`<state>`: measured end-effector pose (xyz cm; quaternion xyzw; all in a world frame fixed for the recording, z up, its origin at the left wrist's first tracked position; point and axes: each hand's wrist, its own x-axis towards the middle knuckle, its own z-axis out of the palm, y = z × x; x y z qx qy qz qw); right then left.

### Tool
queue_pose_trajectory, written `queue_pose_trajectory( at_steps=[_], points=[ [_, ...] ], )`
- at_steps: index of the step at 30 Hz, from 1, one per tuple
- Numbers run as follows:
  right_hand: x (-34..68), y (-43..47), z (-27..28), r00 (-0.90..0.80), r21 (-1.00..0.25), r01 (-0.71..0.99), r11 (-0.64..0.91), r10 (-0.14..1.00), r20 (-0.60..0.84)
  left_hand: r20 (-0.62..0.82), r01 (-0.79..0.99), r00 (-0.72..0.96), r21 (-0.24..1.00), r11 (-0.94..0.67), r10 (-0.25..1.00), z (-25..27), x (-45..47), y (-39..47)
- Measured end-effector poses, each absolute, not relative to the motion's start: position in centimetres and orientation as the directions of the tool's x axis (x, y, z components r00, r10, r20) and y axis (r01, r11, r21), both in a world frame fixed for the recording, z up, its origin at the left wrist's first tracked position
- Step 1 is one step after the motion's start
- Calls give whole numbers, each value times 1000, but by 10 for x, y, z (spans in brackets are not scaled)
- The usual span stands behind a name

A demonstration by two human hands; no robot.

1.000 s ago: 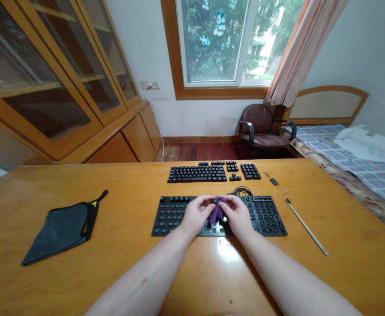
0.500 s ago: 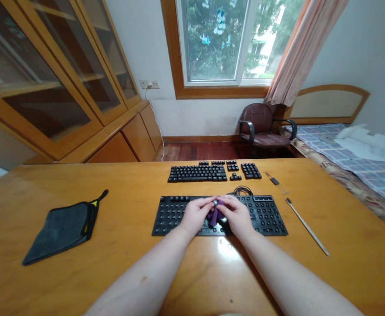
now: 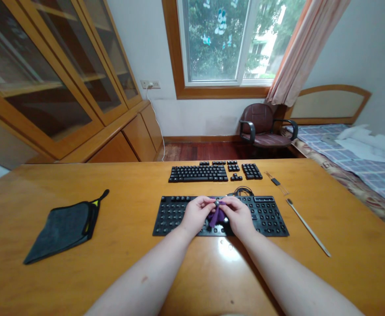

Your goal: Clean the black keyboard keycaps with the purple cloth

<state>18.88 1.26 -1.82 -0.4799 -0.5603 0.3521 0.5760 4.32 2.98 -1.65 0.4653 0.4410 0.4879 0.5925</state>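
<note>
Above the middle of a black keyboard base (image 3: 170,217) with most keycaps off, both hands hold a purple cloth (image 3: 216,216) between them. My left hand (image 3: 197,213) pinches its left side with thumb and fingertips. The right side is pinched by my right hand (image 3: 238,213). A small dark, shiny piece (image 3: 217,202) shows between the fingertips at the top of the cloth; its kind is too small to make out. The cloth hangs down toward the base, and the hands hide part of the key field behind them.
Loose black keycaps (image 3: 198,173) lie in grouped rows behind the base, near a coiled cable (image 3: 243,191). To the right are a wire keycap puller (image 3: 275,181) and a thin brush (image 3: 309,228). A grey folded cloth (image 3: 63,230) lies on the left of the wooden desk (image 3: 123,281).
My hands have drawn slightly apart, and the purple cloth spreads a little wider between them. The small shiny piece shows more clearly. The view has shifted very slightly.
</note>
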Motion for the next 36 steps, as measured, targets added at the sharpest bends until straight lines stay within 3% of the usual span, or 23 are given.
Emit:
queue_pose_trajectory(
  at_steps=[6, 13, 20, 27, 36],
  points=[
    [187, 9, -15, 121, -946, 175, 273, 948, 295, -53, -161, 136, 984, 75, 989, -16, 43, 29],
    [186, 10, -20, 3, -926, 235, 294, 953, 303, -47, -139, 137, 988, 66, 989, -14, 43, 28],
    [182, 10, -26, 149, -981, -3, 196, 970, 193, -47, -137, 142, 988, 66, 989, -15, 43, 29],
    [187, 12, -22, 127, -954, 127, 272, 949, 288, -57, -141, 150, 987, 79, 987, -16, 43, 29],
    [189, 11, -20, 90, -951, 127, 282, 951, 294, -45, -148, 173, 986, 71, 984, -15, 43, 29]
  ],
)
